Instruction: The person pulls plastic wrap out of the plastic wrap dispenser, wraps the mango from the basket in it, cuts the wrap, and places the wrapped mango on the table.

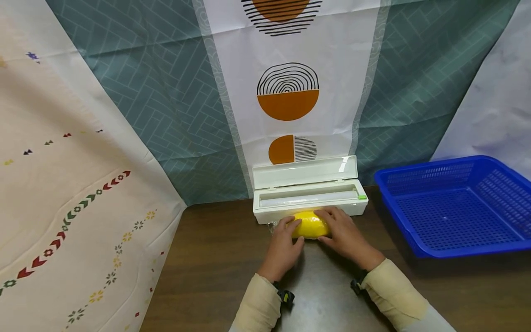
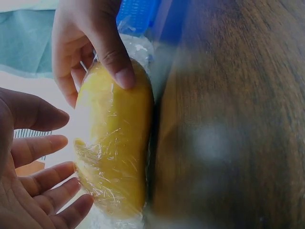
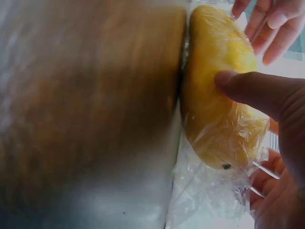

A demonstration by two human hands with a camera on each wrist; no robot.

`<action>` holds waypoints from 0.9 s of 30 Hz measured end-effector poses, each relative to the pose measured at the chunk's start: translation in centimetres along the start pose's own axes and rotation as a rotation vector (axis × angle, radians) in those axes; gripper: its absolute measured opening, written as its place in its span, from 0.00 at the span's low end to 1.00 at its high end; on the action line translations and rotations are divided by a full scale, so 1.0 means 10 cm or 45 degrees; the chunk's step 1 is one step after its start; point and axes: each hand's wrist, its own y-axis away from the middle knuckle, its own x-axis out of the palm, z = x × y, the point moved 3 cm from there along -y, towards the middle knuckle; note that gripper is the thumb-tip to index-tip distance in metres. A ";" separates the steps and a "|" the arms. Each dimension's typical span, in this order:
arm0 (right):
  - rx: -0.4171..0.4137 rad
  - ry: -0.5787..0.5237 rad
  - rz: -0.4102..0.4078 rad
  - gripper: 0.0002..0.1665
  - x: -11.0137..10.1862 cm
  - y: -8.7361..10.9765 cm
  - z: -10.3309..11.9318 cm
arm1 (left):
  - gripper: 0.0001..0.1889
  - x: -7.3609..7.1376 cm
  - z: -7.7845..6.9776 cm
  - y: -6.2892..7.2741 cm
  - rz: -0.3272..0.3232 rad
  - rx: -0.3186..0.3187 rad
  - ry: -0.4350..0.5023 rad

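Observation:
A yellow mango (image 1: 310, 224) wrapped in clear cling film lies on the wooden table, in front of a white cling film dispenser (image 1: 271, 215). My right hand (image 1: 343, 234) grips its right end; in the right wrist view the thumb (image 3: 248, 88) presses on the top, the fingers partly hidden behind. My left hand (image 1: 284, 242) is at the other end, fingers spread and loosely bent; in the left wrist view its fingertips (image 2: 59, 169) are close against the film without closing round the fruit. Loose crumpled film (image 3: 193, 191) sticks out past one end of the mango.
The dispenser's lid (image 1: 304, 171) stands open at the back, showing a film roll (image 1: 307, 198) and a green slider (image 1: 362, 197). A blue plastic basket (image 1: 448, 214) stands at the right. Patterned cloths (image 1: 166, 92) hang behind and to the left.

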 end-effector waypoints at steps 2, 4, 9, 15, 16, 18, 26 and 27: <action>-0.003 -0.025 0.011 0.45 -0.01 0.00 -0.01 | 0.23 0.00 0.00 0.00 -0.001 -0.004 0.004; 0.006 -0.046 0.031 0.45 -0.02 0.01 -0.02 | 0.23 -0.01 0.00 0.00 -0.007 -0.003 0.004; 0.058 -0.097 0.093 0.44 -0.04 0.03 -0.05 | 0.23 -0.02 -0.02 0.00 -0.006 -0.011 0.002; 0.083 -0.136 0.145 0.40 -0.07 0.05 -0.05 | 0.22 -0.02 -0.03 0.01 -0.008 0.005 -0.018; 0.084 -0.137 0.153 0.40 -0.07 0.06 -0.05 | 0.22 -0.02 -0.03 0.01 -0.010 0.015 -0.031; 0.088 -0.144 0.169 0.39 -0.07 0.07 -0.04 | 0.23 -0.02 -0.03 0.02 -0.009 0.034 -0.048; 0.113 -0.185 0.246 0.38 -0.11 0.09 -0.04 | 0.26 -0.02 -0.05 0.02 0.039 0.064 -0.067; 0.116 -0.191 0.258 0.38 -0.11 0.09 -0.04 | 0.26 -0.02 -0.05 0.02 0.046 0.075 -0.075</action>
